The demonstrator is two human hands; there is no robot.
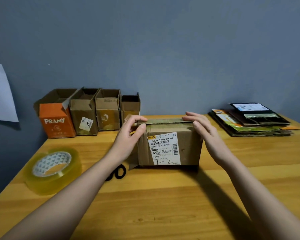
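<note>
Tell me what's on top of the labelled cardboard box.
A tape strip lies along the box top; the left hand pinches one end, the right hand presses the other. The hands cover the top's ends.

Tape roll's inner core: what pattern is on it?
The core is white with small grey triangles, clearest in the head view.

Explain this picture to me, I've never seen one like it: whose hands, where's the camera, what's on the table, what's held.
No machine: these are a person's bare hands, filmed by one camera on their head, looking down. The left hand pinches the top left corner of a labelled cardboard box; the right hand lays straight fingers on its top right edge. On the wooden table lie a tape roll, black scissors partly behind the left arm, four open cartons at the back and flattened cartons stacked right.
</note>
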